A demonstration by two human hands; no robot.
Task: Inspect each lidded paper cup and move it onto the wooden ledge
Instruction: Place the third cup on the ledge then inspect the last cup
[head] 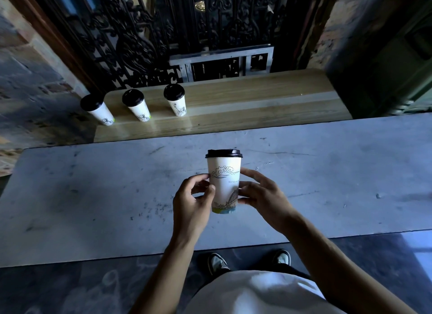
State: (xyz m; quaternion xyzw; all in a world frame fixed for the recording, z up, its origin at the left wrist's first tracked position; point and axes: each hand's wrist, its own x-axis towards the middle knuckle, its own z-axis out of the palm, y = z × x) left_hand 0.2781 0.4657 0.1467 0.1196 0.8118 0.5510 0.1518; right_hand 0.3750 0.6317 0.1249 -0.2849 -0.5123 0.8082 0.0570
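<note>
A white paper cup [225,182] with a black lid and line drawings is held upright above the grey stone counter [93,192]. My left hand [192,200] pinches its left side with fingertips, and my right hand [261,193] grips its right side. Three more lidded cups stand in a row at the left end of the wooden ledge [257,103]: the first cup [98,110], the second cup [136,105], the third cup [175,99].
A black ornate iron grille [145,33] and a metal frame [222,61] rise behind the ledge. Stone walls flank both sides. My shoes [218,263] show on the dark floor below the counter's near edge.
</note>
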